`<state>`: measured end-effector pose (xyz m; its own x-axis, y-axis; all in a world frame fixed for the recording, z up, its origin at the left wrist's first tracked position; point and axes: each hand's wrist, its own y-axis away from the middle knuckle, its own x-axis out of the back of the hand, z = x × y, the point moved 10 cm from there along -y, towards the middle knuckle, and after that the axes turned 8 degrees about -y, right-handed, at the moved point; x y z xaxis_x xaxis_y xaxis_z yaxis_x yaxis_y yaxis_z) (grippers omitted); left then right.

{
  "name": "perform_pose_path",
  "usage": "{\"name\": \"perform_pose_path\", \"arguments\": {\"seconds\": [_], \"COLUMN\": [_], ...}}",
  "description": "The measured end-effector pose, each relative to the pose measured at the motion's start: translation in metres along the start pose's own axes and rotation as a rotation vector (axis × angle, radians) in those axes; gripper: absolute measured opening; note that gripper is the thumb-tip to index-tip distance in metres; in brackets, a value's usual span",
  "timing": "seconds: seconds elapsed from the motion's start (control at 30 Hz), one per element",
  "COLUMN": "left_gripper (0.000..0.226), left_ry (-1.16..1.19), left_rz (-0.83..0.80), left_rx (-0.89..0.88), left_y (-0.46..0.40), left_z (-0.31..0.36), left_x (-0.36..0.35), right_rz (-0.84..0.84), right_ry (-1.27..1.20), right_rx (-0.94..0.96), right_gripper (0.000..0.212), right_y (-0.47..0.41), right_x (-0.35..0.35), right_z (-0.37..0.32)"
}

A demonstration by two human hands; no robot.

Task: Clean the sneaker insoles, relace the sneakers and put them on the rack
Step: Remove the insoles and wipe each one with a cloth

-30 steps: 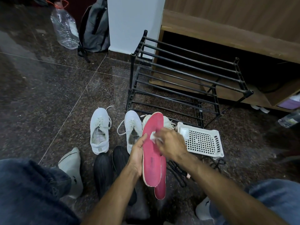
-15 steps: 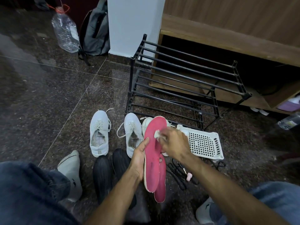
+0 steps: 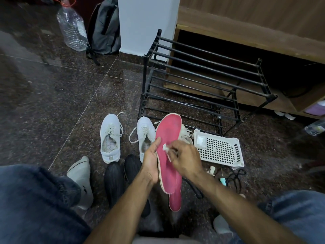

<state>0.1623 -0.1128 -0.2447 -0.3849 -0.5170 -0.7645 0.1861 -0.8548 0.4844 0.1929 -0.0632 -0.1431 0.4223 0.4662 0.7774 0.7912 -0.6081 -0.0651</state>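
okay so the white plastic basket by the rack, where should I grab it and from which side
Probably take the white perforated basket by its near rim, coming from above on the right hand's side. It lies flat on the floor, open side up, so a thumb-over-rim grip fits. Its far edge sits against the black shoe rack.

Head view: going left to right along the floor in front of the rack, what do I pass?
Left white sneaker → second white sneaker → pink insole held in the left hand and wiped by the right hand → white perforated tray → plastic bottle at the right edge.
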Motion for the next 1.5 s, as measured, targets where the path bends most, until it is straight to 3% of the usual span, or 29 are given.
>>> {"name": "perform_pose_path", "arguments": {"seconds": [0.1,0.17,0.33,0.6,0.77,0.87,0.97,1.13,1.23,1.33,1.43,1.5], "left_gripper": [0.06,0.062,0.046,0.057,0.058,0.065,0.066,0.069,0.057,0.048,0.047,0.051], "left_ry": [-0.03,-0.029,0.03,0.071,0.181,0.121,0.09,0.111,0.133,0.135,0.139,0.134], "left_rz": [0.034,0.05,-0.011,0.117,0.156,0.135,0.155,0.173,0.072,0.001,0.002,0.023], "left_rx": [-0.009,-0.013,-0.014,-0.101,-0.088,-0.051,-0.019,-0.035,0.015,0.007,-0.007,-0.005], "left_y": [-0.001,-0.001,0.002,0.001,-0.002,-0.003,-0.002,-0.007,-0.004,-0.002,-0.001,-0.002], "left_z": [0.005,0.004,-0.004,0.02,0.018,0.002,-0.004,0.005,-0.008,-0.016,-0.01,-0.004], "left_x": [0.015,0.018,-0.003,0.023,0.017,0.013,0.017,0.035,0.015,0.001,0.003,0.01], "right_rz": [-0.211,-0.275,0.016,-0.251,0.043,0.131,0.032,-0.268,-0.248,-0.153,-0.105,-0.205], "right_ry": [-0.097,-0.025,0.096,-0.165,-0.306,-0.302,-0.252,-0.116,0.174,0.315,0.203,0.084], "right_rx": [0.102,0.192,0.046,0.14,-0.003,-0.139,-0.236,-0.066,0.062,0.015,-0.037,-0.013], "right_gripper": [0.017,0.012,0.013,0.015,0.012,0.009,0.009,0.011,0.019,0.025,0.022,0.018], "right_y": [0.036,0.04,-0.019,0.046,0.031,0.02,0.011,0.023,0.001,-0.03,-0.031,-0.006], "right_x": [-0.029,-0.031,0.003,-0.043,-0.028,-0.032,-0.043,-0.052,-0.038,-0.022,-0.017,-0.031], "right_z": [-0.013,-0.021,-0.01,-0.026,0.006,0.02,0.023,-0.003,-0.01,0.004,0.01,0.001]}}
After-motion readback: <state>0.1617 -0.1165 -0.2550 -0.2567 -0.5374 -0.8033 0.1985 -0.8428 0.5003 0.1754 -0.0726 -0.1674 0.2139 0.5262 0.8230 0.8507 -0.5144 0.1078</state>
